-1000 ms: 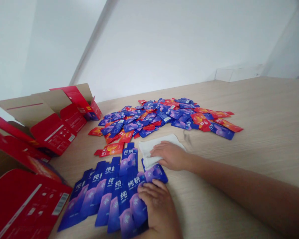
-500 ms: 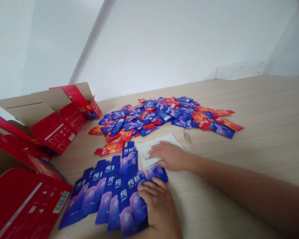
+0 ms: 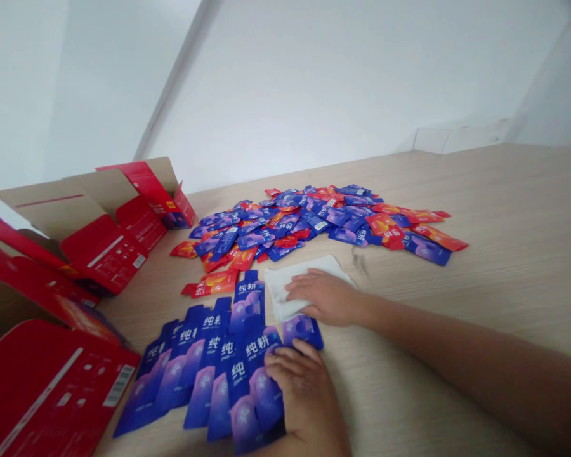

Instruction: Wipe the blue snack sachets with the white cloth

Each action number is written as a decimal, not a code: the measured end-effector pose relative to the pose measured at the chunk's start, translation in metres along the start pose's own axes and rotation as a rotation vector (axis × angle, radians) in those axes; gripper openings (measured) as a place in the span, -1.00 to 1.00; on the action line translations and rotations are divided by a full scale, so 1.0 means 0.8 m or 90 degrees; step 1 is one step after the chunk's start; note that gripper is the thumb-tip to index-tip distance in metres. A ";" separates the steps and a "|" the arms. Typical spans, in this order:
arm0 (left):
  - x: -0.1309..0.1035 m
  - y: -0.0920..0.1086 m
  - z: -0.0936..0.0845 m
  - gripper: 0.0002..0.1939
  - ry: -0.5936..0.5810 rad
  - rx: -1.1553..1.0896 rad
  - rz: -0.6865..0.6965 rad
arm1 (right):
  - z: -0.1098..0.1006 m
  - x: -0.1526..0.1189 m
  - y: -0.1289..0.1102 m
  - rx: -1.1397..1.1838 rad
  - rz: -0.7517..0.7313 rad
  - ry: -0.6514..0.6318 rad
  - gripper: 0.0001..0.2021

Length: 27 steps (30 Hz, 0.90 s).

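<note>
Blue-purple printed sachets [image 3: 204, 355] lie overlapping in rows on the near tabletop. My left hand [image 3: 307, 393] rests over the right end of these rows, its bent fingers laid on the sachets, not wrapped round one. One more purple sachet [image 3: 301, 329] lies just beyond its fingertips. Above it, my right hand [image 3: 326, 295] lies palm down on a folded white cloth [image 3: 309, 264], fingers outstretched and slightly apart. The cloth lies flat on the table, touching or close to the upright purple sachet [image 3: 248, 301] at its left. What lies beneath both palms is hidden.
A heap of blue and red-orange sachets [image 3: 304, 219] spreads across the table behind the cloth. A red-orange sachet [image 3: 214, 284] lies at its near edge. Open red cartons [image 3: 42, 393] line the left side. A white box [image 3: 452, 138] stands at the back right by the wall.
The view has shifted very slightly. Both hands, the cloth and the sachets keep practically the same places.
</note>
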<state>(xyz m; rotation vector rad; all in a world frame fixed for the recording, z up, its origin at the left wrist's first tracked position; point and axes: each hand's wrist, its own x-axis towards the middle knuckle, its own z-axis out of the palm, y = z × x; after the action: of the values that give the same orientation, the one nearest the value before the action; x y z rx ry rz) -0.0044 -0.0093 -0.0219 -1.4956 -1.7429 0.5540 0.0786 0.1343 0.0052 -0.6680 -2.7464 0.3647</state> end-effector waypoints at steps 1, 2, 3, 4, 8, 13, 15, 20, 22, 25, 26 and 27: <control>0.000 0.001 -0.001 -0.65 0.001 0.003 0.000 | -0.002 0.000 0.003 -0.003 0.012 0.006 -0.66; 0.000 0.001 -0.001 -0.65 0.004 0.007 0.000 | -0.003 -0.002 0.005 -0.004 0.019 0.013 -0.65; 0.000 0.002 -0.001 -0.66 0.009 0.011 -0.002 | -0.005 -0.003 0.004 -0.004 0.019 0.021 -0.65; 0.000 0.002 0.000 -0.66 0.014 0.015 -0.004 | -0.005 -0.004 0.002 -0.004 0.011 0.030 -0.64; 0.001 0.002 0.000 -0.68 0.018 0.011 -0.011 | -0.002 -0.008 -0.018 0.003 -0.070 0.019 -0.63; 0.001 0.000 -0.001 -0.66 0.019 0.005 0.003 | 0.000 -0.003 -0.013 0.014 -0.061 -0.021 -0.66; 0.000 0.000 0.000 -0.66 0.027 0.007 0.005 | -0.003 -0.002 0.000 0.008 -0.023 -0.009 -0.66; -0.001 0.000 0.001 -0.66 0.046 0.008 0.003 | -0.006 -0.006 0.011 0.001 0.012 0.021 -0.67; -0.001 0.000 0.000 -0.66 0.050 0.014 0.001 | -0.005 -0.008 0.000 0.009 -0.012 0.017 -0.68; -0.001 0.000 -0.001 -0.66 0.042 0.015 -0.001 | -0.003 -0.008 -0.016 0.025 -0.064 -0.017 -0.68; -0.001 0.000 -0.001 -0.66 0.037 0.014 0.000 | -0.003 -0.007 -0.018 0.027 -0.070 -0.024 -0.68; -0.001 0.000 -0.001 -0.66 0.030 0.015 0.001 | -0.003 -0.006 -0.016 0.026 -0.065 -0.025 -0.67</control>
<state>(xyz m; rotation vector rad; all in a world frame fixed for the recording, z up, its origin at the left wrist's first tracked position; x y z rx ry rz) -0.0040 -0.0098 -0.0214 -1.4822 -1.6938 0.5331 0.0780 0.1210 0.0103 -0.5130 -2.7883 0.4130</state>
